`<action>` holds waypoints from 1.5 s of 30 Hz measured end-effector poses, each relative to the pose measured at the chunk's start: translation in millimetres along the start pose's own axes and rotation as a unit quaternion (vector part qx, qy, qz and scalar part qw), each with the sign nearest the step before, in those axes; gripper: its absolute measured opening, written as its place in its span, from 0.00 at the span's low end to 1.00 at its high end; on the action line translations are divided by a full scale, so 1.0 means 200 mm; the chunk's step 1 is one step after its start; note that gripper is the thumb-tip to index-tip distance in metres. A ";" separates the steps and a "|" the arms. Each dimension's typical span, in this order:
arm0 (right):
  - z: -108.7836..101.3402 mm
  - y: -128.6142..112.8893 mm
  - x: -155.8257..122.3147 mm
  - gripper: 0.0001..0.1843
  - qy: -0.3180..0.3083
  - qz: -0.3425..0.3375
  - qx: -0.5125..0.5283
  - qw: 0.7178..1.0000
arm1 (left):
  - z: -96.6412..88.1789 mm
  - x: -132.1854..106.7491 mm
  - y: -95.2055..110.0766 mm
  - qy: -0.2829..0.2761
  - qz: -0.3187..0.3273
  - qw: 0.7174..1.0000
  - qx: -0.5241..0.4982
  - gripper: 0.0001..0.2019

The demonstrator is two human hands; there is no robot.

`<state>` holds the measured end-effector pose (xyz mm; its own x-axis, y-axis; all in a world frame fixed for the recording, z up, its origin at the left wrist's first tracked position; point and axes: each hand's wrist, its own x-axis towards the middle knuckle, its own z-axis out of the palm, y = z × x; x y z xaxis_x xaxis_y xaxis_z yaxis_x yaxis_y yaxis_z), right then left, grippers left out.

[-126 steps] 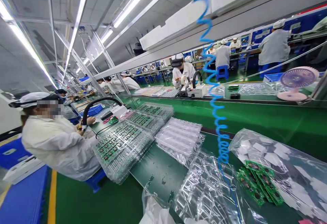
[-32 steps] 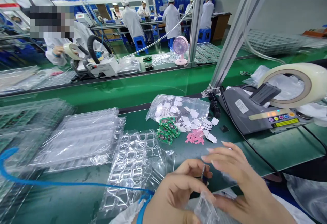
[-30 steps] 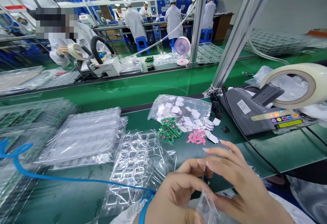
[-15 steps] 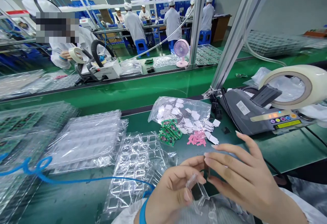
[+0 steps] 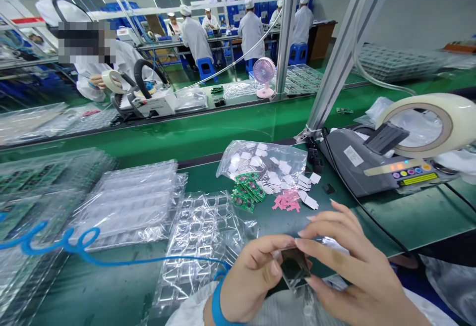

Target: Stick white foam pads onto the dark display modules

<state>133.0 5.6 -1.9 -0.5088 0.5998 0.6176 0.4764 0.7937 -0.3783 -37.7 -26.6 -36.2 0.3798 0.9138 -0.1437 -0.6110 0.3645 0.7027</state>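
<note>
Between my hands, low in the middle of the head view, is a small dark square piece with a clear plastic part around or under it. My left hand, with a blue wrist strap, is closed on its left side, thumb in front. The fingertips of my right hand pinch its right and upper edges. Beyond my hands lie a cluster of green circuit boards, pink cut pieces and white tabs. My fingers hide part of what is held.
A bag of white pieces lies behind the boards. To the right stands a grey tape dispenser with a large tape roll. Clear trays and stacked trays are on the left. A coiled blue cord runs to my wrist. A co-worker sits opposite.
The dark square has turned from edge-on to face me and now sits against the clear plastic part. My right fingers have drawn in around it, and the blue cord has shifted.
</note>
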 end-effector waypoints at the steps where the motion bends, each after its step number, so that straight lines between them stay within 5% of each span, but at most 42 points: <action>1: 0.01 0.00 0.00 0.17 -0.001 -0.004 0.007 1.000 | 0.00 0.00 0.00 -0.002 0.003 1.000 0.013 0.17; 9: 0.02 0.04 -0.02 0.18 -0.052 -0.029 0.038 0.998 | -0.03 0.00 0.00 -0.044 0.021 0.994 0.095 0.17; 13: 0.02 0.00 0.00 0.17 -0.106 -0.066 -0.060 0.990 | -0.03 0.01 -0.02 -0.002 0.042 0.997 0.069 0.16; 16: 0.03 -0.02 0.00 0.33 -0.154 -0.080 -0.134 0.976 | -0.02 0.02 -0.04 0.035 0.038 0.999 -0.006 0.17; 19: 0.04 0.07 -0.04 0.35 -0.148 -0.013 -0.112 0.983 | -0.03 0.02 -0.04 0.054 -0.003 0.996 -0.077 0.17; 23: 0.02 0.40 -0.15 0.19 -0.143 0.206 -0.141 0.958 | -0.05 0.00 -0.02 0.086 -0.036 0.990 -0.109 0.16; 28: 0.08 0.74 -0.18 0.15 -0.179 0.275 -0.193 0.925 | -0.05 -0.01 0.00 0.108 -0.071 0.986 -0.107 0.17; 36: 0.24 0.84 -0.05 0.14 -0.260 0.267 -0.199 0.906 | -0.07 -0.01 -0.01 0.109 -0.081 0.985 -0.108 0.17; 45: 0.17 0.83 -0.02 0.04 -0.224 0.297 -0.075 0.925 | -0.07 0.01 -0.04 0.087 -0.040 0.991 -0.096 0.18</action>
<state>189.8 138.7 -90.2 -0.3562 0.9339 -0.0292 0.8446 0.3085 -0.4376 -42.4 -25.4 -51.3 0.3168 0.8918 -0.3230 -0.7106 0.4487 0.5420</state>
